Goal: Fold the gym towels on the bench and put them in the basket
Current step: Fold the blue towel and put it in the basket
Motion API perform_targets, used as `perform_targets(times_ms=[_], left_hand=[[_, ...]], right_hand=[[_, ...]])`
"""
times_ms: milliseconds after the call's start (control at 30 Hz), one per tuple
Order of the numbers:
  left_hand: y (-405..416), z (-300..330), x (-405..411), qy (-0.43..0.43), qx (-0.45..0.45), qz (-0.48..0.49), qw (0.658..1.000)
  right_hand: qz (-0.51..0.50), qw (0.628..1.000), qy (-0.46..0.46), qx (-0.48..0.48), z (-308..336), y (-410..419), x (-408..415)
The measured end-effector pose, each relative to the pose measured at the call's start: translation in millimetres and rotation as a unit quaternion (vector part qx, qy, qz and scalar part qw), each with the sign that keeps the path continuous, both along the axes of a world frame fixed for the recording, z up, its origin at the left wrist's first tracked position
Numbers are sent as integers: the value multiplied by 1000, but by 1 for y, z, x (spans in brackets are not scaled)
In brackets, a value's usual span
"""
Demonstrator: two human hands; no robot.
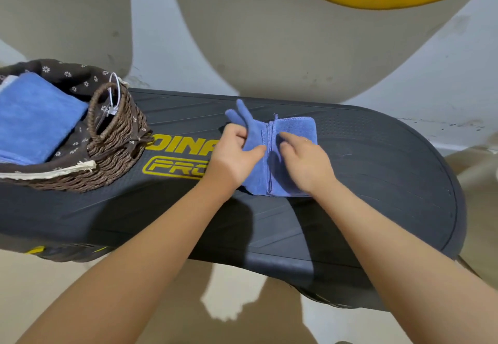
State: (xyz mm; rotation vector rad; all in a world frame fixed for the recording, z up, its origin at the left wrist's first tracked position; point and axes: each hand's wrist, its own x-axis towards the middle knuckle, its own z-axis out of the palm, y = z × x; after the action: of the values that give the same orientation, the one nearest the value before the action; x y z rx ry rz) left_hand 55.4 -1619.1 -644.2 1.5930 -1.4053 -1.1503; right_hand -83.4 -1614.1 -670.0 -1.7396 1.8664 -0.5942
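On the black rubber-topped counter (pixel 350 181), the left hand (pixel 234 154) pinches the small blue microfibre towel (pixel 293 128) with curled fingers while the right hand (pixel 304 160) presses it flat beside the brown wicker basket (pixel 118 152).

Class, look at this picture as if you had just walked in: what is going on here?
A person is folding a small blue towel on a black bench. The left hand pinches the towel's left part, with a corner sticking up past it, while the right hand presses the right part flat. To the left, a wicker basket on the bench already holds a folded blue towel. This towel is not yet in the basket.
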Motion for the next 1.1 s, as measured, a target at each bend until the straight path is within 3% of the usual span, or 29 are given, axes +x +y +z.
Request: perform_targets(times_ms=[100,233,300,367,433,567,667,767,833,967,1033,1100], left_hand=[[-1,14,-32,39,-14,-41,998],[7,7,-65,24,51,-126,990],[12,-3,-71,1,27,-133,991],[15,-10,-70,31,-14,-107,994],[17,-17,-65,65,-51,-89,993],[22,-25,-58,85,-100,-110,985],[23,-16,-57,61,-139,-58,987],[15,-14,-50,-82,-231,-29,969],[10,-23,-51,-202,-255,-68,943],[15,-51,-65,-412,-253,-161,860],[17,-52,-67,-458,-239,-188,835],[18,-50,-66,-480,-228,-199,824]], right_hand=[[-69,962,-245,97,13,-7,-15],[-133,912,-366,131,19,-13,-25],[-144,932,-312,111,19,-19,-27],[-129,978,-152,54,19,-25,-29],[-87,995,-39,22,22,-29,-30],[-56,993,-27,97,22,-35,-26],[-53,990,-55,121,18,-38,-27],[-78,970,-187,134,15,-38,-39],[-78,966,-209,134,16,-36,-48],[-34,992,-85,86,14,-35,-59],[-28,999,6,26,17,-33,-57],[39,992,79,-94,13,-33,-59]])
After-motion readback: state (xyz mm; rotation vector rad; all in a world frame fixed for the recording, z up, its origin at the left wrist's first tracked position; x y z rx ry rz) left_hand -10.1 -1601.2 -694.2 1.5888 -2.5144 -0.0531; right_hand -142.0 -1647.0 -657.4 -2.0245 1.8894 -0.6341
